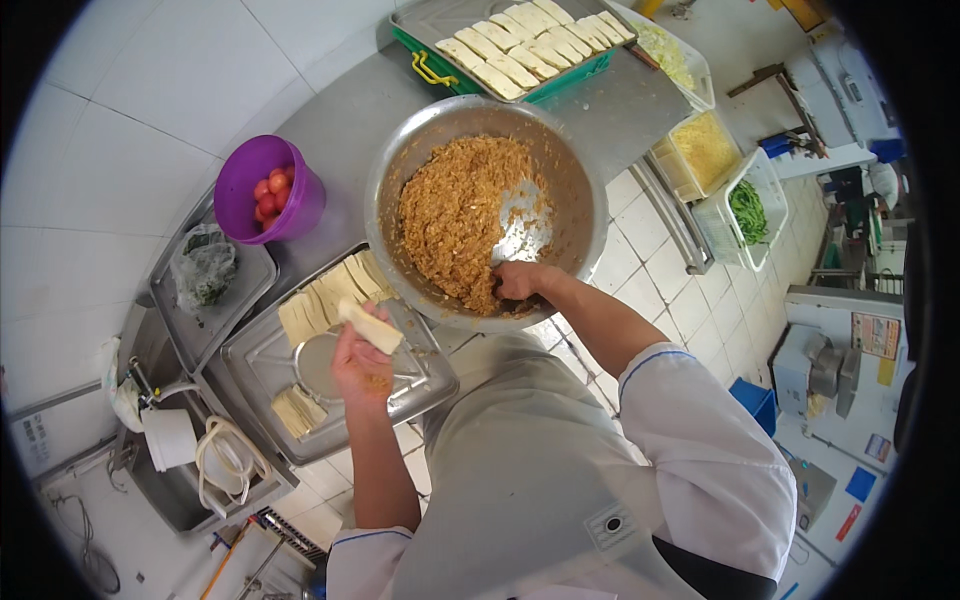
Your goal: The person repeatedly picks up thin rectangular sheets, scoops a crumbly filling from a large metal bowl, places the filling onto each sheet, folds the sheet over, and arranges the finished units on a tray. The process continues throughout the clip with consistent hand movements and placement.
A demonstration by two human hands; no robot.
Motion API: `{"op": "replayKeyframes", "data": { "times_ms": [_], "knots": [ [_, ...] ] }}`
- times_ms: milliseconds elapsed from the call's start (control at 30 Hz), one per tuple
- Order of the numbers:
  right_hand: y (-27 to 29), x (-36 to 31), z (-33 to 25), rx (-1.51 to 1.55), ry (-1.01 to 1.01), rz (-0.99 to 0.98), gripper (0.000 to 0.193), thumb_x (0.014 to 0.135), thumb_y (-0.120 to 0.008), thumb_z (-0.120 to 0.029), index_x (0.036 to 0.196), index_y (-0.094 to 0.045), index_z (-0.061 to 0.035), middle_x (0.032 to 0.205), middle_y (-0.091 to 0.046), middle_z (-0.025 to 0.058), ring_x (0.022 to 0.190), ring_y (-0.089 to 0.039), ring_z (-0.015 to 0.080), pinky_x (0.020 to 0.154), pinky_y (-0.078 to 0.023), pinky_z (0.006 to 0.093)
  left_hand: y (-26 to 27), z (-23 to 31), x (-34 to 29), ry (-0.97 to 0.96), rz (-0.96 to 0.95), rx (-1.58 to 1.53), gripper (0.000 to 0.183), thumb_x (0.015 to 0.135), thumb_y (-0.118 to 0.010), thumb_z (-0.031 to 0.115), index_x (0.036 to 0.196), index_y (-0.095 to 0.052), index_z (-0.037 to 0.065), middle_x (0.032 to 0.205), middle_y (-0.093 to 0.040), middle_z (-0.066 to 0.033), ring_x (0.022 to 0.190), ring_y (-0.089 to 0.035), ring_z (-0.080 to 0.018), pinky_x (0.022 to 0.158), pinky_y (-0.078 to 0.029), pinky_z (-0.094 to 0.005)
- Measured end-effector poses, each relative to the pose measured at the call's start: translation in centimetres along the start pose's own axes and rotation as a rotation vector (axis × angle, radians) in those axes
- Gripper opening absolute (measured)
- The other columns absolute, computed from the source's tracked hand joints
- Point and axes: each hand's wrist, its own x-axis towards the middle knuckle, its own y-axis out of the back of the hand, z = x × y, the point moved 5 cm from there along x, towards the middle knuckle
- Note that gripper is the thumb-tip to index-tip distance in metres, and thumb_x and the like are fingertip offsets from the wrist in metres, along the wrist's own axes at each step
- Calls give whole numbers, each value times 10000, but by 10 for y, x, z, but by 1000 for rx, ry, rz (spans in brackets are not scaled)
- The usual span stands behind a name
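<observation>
My left hand (pixel 362 370) is closed round a pale yellow, rectangular tofu-like slab (pixel 372 328), with a brown smear on the palm side. Below it lies a metal tray (pixel 425 380) with rows of similar slabs (pixel 318 303), a smaller stack (pixel 298 411) and a round metal dish (pixel 318 362). My right hand (pixel 520 282) reaches into a large steel bowl (pixel 585 220) and its curled fingers pinch at the edge of the brown minced filling (pixel 455 215). The fingertips are partly hidden there.
Beyond the bowl, a tray (pixel 425 22) carries rows of pale slabs on a green crate (pixel 570 82). A purple bucket (pixel 235 190) of tomatoes and a bagged green bundle (pixel 203 265) stand left. Tubs of shredded yellow food (pixel 702 150) and chopped greens (pixel 748 212) stand right.
</observation>
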Motion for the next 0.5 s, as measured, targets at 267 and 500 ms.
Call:
{"op": "replayKeyframes", "data": {
  "times_ms": [267, 500],
  "knots": [
    [29, -19, -1, -72, 71, -302, 325, 786, -752, -307, 1023, -792, -88, 965, -760, 133, 935, -704, 290, 807, -536, 465, -66, -42, -5, 59, -8, 165, 438, 1082, -542, 246, 1451, -467, 23, 1421, -612, -181, 1314, -608, -360, 1099, -516, -496],
    [41, -51, -10, 766, -17, -368, 307, 880, -802, -185, 1143, -720, -49, 992, -725, 43, 900, -685, 162, 755, -555, 314, -57, -79, 10, 102, 13, 247, 427, 1068, -572, 260, 1429, -511, 39, 1389, -657, -154, 1280, -642, -324, 1076, -532, -462]
  ]
}}
